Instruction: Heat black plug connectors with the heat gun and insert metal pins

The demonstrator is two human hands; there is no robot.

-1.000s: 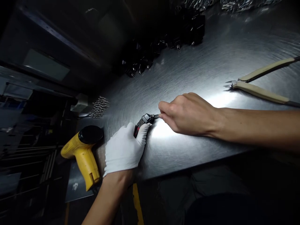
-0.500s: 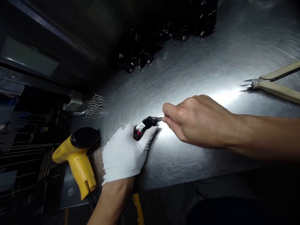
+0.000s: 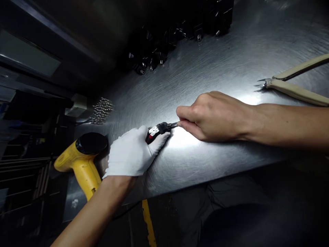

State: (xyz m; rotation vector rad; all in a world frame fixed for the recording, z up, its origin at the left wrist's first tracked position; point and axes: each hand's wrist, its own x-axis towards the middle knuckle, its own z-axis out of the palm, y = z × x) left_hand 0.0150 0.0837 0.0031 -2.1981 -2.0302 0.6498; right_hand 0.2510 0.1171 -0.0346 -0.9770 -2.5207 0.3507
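My left hand (image 3: 130,151), in a white glove, is closed around small pliers (image 3: 153,131) with a silver pivoted head and a bit of red and black handle showing. At the head of the pliers is a small black part (image 3: 162,127). A thin metal rod (image 3: 172,125) runs from this part to my right hand (image 3: 213,118). That hand is bare, its thumb and bent forefinger pinched on the rod's other end. Most of the pliers' handles are hidden inside the glove.
A yellow scanner gun (image 3: 83,168) lies at the left of the metal table (image 3: 205,164). Beyond it stands a cluster of shiny metal pins (image 3: 102,110). Several black parts with metal tips (image 3: 177,32) line the back. Cream-handled cutters (image 3: 282,82) lie open at the right.
The whole view has shifted slightly, so the table things sit a little higher and further left. Both hands keep their grip on the pliers and the rod.
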